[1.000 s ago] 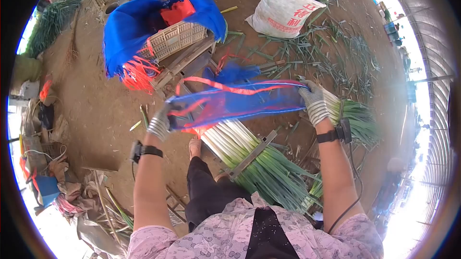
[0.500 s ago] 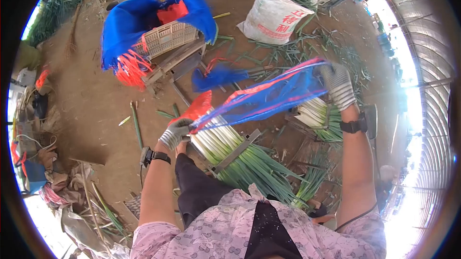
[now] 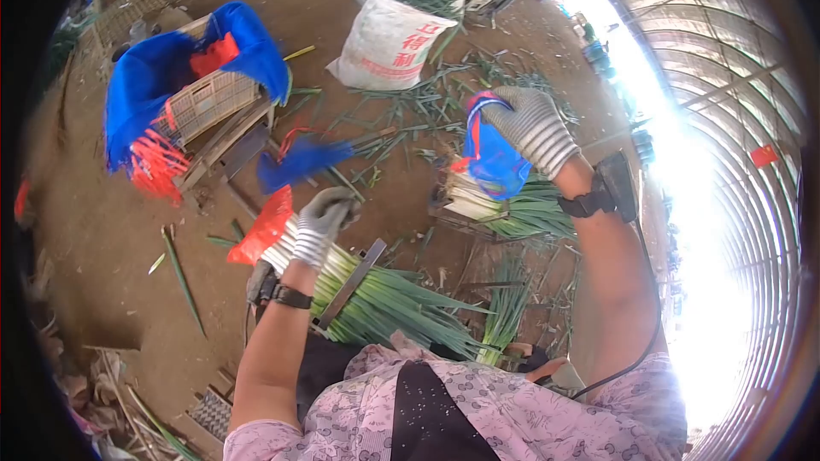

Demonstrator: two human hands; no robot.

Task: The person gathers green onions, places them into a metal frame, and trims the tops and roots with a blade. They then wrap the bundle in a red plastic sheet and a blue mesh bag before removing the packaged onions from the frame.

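Note:
In a striped grey-white glove, my right hand (image 3: pixel 534 128) is closed on a blue mesh bag (image 3: pixel 498 158) with red and pink edging, which hangs bunched below the fingers. Behind it lies a bundle of green onions (image 3: pixel 534 213), white ends to the left. My left hand (image 3: pixel 320 217), also gloved, is over the white ends of a larger bundle of green onions (image 3: pixel 376 299); its fingers are bent and apart, with nothing visible in them. A metal bar (image 3: pixel 352 283) crosses that bundle. Red plastic (image 3: pixel 263 229) covers part of the white ends.
A plastic crate (image 3: pixel 213 102) draped with blue mesh (image 3: pixel 141 76) stands on a wooden stand at upper left. A white sack (image 3: pixel 389 42) of green leaves stands at the back. Another piece of blue mesh (image 3: pixel 299 162) lies in front of the crate. Loose leaves (image 3: pixel 427 102) litter the floor.
The mesh bag was stretched between both hands; my left hand has let go of its end. The bag now hangs gathered from my right hand. The view has shifted right.

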